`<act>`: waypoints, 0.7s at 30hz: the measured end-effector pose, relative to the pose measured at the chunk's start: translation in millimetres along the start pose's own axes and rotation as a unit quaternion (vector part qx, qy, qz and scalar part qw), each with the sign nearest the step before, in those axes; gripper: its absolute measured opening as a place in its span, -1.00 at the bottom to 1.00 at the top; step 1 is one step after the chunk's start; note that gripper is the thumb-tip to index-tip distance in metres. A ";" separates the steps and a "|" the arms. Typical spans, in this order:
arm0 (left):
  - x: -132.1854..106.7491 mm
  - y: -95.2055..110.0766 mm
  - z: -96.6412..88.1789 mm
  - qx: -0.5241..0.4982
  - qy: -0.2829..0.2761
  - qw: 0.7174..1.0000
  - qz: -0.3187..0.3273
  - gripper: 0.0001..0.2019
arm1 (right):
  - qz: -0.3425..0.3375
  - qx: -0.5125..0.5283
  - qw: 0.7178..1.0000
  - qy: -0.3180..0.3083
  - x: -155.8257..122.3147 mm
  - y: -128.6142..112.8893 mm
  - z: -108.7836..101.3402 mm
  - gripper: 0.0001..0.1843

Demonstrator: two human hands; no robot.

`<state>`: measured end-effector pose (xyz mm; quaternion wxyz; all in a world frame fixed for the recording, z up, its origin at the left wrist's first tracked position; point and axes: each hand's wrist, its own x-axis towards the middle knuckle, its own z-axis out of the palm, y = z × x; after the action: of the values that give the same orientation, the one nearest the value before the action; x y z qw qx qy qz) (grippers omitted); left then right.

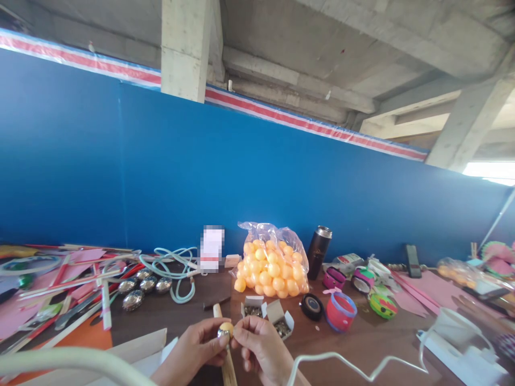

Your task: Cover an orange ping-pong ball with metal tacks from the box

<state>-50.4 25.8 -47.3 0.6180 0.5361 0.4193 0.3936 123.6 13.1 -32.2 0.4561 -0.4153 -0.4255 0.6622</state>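
Note:
At the bottom centre, my left hand (195, 348) is closed around a wooden stick (228, 364) topped by an orange ball (227, 327). A small shiny metal piece (222, 333) sits against the ball at my left thumb. My right hand (259, 346) is closed, its fingertips pinched at the ball's right side. Just beyond my hands stand two small open boxes (267, 316) of tiny metal parts. Behind them sits a clear plastic bag (271, 262) full of orange balls.
A dark flask (319, 252), a black tape roll (311, 306), a red-and-blue ring (340, 311) and coloured craft pieces lie to the right. Metal domes (140, 287), a pale green cord (177, 271), sticks and pink paper cover the left. A white cable (362, 364) runs along the front. A blue wall stands behind.

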 end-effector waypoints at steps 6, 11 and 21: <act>-0.2 1.8 1.1 -0.002 -0.012 1.000 0.008 -0.43 | -0.008 0.007 1.000 -0.004 0.2 0.9 0.5 -0.67; -1.3 2.6 1.5 0.007 -0.011 1.000 0.007 -0.44 | -0.014 0.006 1.000 -0.004 1.2 -0.8 1.0 -0.67; -1.9 4.3 1.2 0.019 -0.032 0.999 0.025 -0.49 | -0.030 -0.042 0.999 0.017 2.0 1.4 2.8 -0.69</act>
<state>-50.1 24.1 -42.7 0.6110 0.5704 0.3931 0.3830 120.1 14.2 -33.1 0.4654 -0.4320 -0.4575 0.6224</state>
